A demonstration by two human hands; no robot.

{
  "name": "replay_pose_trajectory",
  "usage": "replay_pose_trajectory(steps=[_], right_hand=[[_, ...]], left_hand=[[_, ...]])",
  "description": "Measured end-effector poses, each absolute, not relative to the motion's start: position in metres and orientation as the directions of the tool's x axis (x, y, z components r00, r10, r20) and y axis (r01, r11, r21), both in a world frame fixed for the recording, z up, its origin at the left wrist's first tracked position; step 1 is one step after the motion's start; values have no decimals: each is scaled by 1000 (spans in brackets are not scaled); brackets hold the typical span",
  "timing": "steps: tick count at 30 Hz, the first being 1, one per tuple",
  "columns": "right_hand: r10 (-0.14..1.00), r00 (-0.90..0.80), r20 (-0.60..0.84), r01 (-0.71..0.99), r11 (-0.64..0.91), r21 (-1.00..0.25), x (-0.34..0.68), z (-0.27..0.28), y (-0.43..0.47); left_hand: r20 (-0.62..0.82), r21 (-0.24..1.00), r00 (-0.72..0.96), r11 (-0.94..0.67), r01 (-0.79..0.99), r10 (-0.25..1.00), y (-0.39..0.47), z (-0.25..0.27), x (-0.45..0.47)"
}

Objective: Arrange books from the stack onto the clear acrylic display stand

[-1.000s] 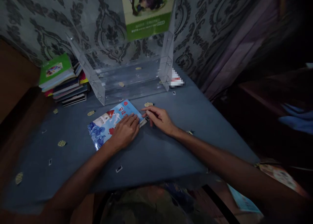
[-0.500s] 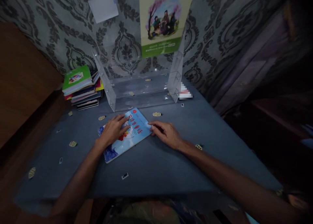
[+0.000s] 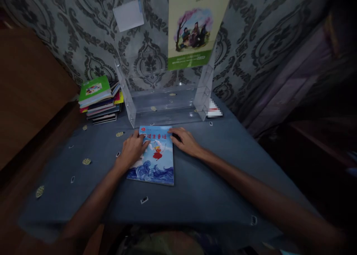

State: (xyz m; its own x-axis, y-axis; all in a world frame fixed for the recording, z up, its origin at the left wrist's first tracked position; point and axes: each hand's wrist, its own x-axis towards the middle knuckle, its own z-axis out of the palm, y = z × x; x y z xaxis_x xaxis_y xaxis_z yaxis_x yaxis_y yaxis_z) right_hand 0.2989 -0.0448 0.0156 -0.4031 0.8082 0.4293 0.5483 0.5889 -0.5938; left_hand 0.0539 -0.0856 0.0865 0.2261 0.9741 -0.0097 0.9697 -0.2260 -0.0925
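Note:
A thin blue children's book (image 3: 156,165) lies on the tablecloth, its red Chinese title upright towards me and a red-clad figure above waves on its cover. My left hand (image 3: 132,149) grips the book's left edge, the thumb on the cover and the fingertips near the top left corner. At the top right corner, the thumb and fingers of my right hand (image 3: 185,141) close on the edge; what the fingertips do under it is hidden.
A clear acrylic rack (image 3: 130,99) stands just behind the book, holding a green and cream book (image 3: 195,28) upright. Several books are stacked in a pile (image 3: 102,99) at the left. A white item (image 3: 214,109), partly pixelated, lies by the rack's right side. Patterned wallpaper (image 3: 150,58) backs the table (image 3: 212,195).
The blue book has turned anticlockwise from a slant, so its title now reads upright. My right hand has shifted up to its top right corner, and my left hand has followed its left edge.

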Motion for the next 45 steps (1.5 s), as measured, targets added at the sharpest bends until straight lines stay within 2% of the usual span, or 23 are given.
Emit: replay_pose_trajectory(steps=[8, 11, 14, 17, 29, 37, 45], right_hand=[[781, -396, 483, 520, 624, -583, 298, 0, -23], [771, -409, 489, 517, 637, -571, 298, -2, -24], [771, -432, 468, 524, 637, -565, 297, -1, -26], [782, -436, 445, 533, 623, -573, 297, 1, -28], [820, -401, 408, 495, 569, -657, 294, 16, -91], [816, -467, 341, 402, 540, -740, 299, 24, -140], [776, -536, 334, 385, 576, -721, 303, 23, -146]], left_hand=[[44, -174, 238, -227, 958, 970, -86, 85, 59], [69, -141, 435, -423, 895, 898, -95, 83, 63], [62, 30, 705, -708, 706, 706, -113, 79, 67], [85, 108, 823, -826, 553, 562, -133, 73, 69], [258, 4, 846, -876, 482, 467, -151, 45, 65], [256, 95, 834, -871, 482, 490, -150, 49, 63], [257, 76, 828, -865, 496, 498, -152, 46, 65]])
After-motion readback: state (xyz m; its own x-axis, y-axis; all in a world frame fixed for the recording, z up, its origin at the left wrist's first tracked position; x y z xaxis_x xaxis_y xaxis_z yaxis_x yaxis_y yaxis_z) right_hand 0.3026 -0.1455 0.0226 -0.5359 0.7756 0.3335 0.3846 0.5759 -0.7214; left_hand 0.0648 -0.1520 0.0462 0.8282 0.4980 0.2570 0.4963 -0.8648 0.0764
